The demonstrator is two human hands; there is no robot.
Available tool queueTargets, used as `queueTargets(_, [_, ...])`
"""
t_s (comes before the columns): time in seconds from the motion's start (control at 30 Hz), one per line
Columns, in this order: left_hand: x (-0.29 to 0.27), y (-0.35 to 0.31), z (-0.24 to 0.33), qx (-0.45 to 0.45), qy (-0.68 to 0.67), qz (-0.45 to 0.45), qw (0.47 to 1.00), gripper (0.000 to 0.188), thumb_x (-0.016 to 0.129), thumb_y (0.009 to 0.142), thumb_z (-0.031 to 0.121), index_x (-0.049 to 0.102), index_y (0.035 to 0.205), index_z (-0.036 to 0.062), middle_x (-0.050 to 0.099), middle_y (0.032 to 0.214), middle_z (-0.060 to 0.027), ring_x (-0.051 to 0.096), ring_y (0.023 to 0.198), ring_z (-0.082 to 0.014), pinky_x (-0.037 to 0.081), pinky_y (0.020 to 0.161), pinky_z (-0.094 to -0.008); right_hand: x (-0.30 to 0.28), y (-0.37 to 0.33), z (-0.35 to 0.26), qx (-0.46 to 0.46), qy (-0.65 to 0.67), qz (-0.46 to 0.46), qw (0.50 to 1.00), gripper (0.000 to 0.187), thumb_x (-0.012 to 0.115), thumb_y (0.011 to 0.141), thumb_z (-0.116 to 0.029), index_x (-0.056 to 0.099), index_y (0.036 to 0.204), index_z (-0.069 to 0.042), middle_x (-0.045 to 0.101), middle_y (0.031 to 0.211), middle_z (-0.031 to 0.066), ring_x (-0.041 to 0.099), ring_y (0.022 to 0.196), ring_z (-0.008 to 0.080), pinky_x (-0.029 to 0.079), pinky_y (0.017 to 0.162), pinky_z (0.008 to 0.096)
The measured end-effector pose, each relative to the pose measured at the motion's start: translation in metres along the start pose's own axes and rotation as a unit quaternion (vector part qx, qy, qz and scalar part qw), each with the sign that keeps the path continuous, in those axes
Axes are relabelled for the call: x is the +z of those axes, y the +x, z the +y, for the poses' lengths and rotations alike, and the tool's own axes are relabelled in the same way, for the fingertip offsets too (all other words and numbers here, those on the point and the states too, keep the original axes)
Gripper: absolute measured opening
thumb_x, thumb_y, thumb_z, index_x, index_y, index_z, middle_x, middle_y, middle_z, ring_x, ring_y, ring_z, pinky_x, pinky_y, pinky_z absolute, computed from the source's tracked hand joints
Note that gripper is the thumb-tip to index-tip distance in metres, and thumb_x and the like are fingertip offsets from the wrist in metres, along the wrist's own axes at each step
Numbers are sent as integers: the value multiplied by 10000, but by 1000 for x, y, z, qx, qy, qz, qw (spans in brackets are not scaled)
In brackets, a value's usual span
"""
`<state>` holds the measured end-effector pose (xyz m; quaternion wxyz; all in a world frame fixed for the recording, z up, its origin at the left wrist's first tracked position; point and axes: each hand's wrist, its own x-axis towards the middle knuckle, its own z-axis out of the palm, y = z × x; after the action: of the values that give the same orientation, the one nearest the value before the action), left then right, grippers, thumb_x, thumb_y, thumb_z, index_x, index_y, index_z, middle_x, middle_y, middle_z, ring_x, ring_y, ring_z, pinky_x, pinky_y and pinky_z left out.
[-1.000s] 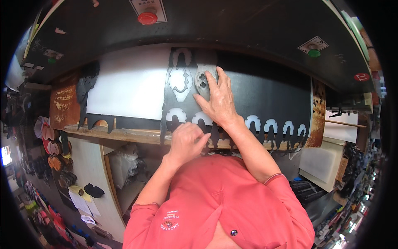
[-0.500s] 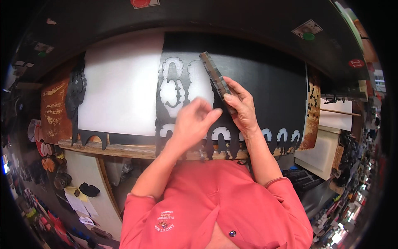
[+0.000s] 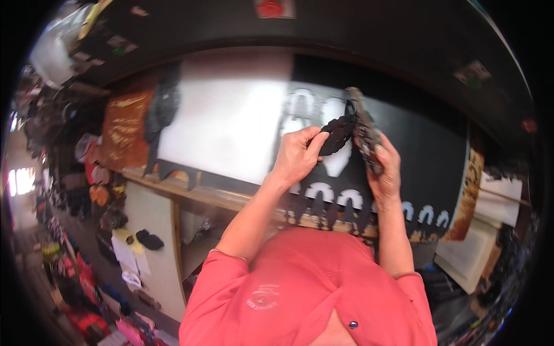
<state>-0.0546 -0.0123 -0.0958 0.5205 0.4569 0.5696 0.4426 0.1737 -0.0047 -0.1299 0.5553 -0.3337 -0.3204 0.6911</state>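
Observation:
My left hand (image 3: 296, 157) pinches a flat black scalloped cut-out (image 3: 336, 136), shaped somewhat like a sole, by its near end. Against or very close to its far tip is a narrow metal cutting die (image 3: 365, 131), seen nearly edge-on. My right hand (image 3: 386, 172) grips the die's near right side; motion blurs its outline. Both hands are raised over a black sheet (image 3: 430, 147). Arch-shaped and longer scalloped openings in the sheet let a white board (image 3: 228, 112) show through. Whether the cut-out still touches the die's inside is hidden.
A dark machine beam (image 3: 208, 34) with a red button (image 3: 270, 8) spans the far side. Black offcuts (image 3: 164, 104) hang at the board's left, beside a rusty brown plate (image 3: 128, 124). A wooden rail (image 3: 231, 197) edges the near side. Papers (image 3: 130, 254) lie on a lower surface at left.
My left hand, empty-looking and blurred before, now holds the black cut-out at the die. My right hand has tilted the die. The whole view has shifted, with the scene moving right.

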Motion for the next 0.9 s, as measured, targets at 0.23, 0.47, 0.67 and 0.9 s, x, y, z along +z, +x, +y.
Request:
queueTargets(0.23, [-68, 15, 8, 12, 84, 28, 996, 260, 690, 1062, 196, 776, 1058, -49, 741, 817, -55, 677, 640, -99, 565, 561, -259, 2, -2, 3, -7, -31, 14, 999, 705, 762, 925, -216, 527, 1505, 109, 697, 1328, 188, 682, 1232, 247, 478, 1153, 346])
queueTargets(0.47, [-103, 17, -12, -69, 129, 82, 986, 306, 703, 1054, 310, 788, 977, 27, 706, 743, -29, 665, 592, -93, 491, 511, -244, 7, -6, -1, 3, -50, 14, 999, 760, 824, 882, -230, 534, 1506, 93, 694, 1333, 153, 652, 1198, 175, 473, 1079, 293])
queueTargets(0.67, [-247, 35, -6, -59, 258, 249, 932, 374, 649, 1074, 268, 691, 815, 0, 638, 613, -28, 571, 512, -92, 439, 496, -282, 7, -4, 3, -6, -62, 12, 998, 809, 846, 861, -260, 524, 1513, 95, 683, 1370, 165, 651, 880, 58, 490, 734, 174])
queueTargets(0.9, [-317, 58, -18, -35, 305, 393, 867, 363, 693, 1039, 288, 774, 920, -45, 701, 626, -93, 656, 529, -147, 521, 543, -325, 7, -1, 4, -8, -82, -8, 997, 799, 834, 862, -236, 519, 1512, 106, 633, 1446, 191, 649, 1089, 122, 481, 812, 183])
